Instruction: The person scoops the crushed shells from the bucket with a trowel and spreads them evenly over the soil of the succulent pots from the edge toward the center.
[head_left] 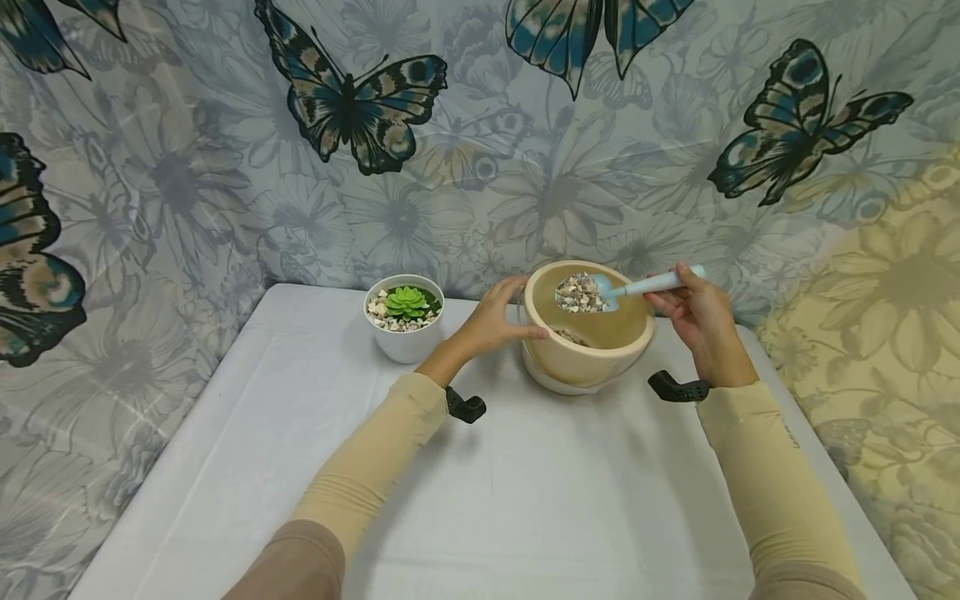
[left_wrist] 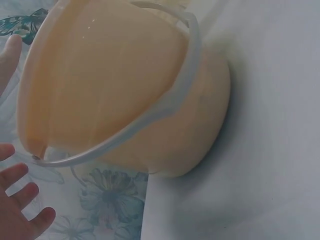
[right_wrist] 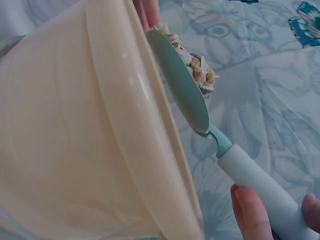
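A cream bucket (head_left: 592, 362) stands on the table with small pale stones at its bottom. My left hand (head_left: 495, 318) is at the bucket's left rim, thumb and fingers spread apart; in the left wrist view its fingers (left_wrist: 21, 181) look straight and loose. My right hand (head_left: 701, 321) grips the white handle of a small light-blue trowel (head_left: 656, 283). Its blade is heaped with stone chips (head_left: 579, 293) and hangs level over the bucket's opening. In the right wrist view the blade (right_wrist: 182, 85) shows close to the bucket's rim (right_wrist: 130, 110). The bucket's grey carrying handle (left_wrist: 185, 90) hangs down.
To the left of the bucket stands a white pot (head_left: 405, 342) with a green succulent (head_left: 407, 302) among pale stones. A white cloth covers the table (head_left: 525, 500). Butterfly-patterned fabric (head_left: 465, 192) hangs close behind. Each wrist wears a black device (head_left: 678, 388).
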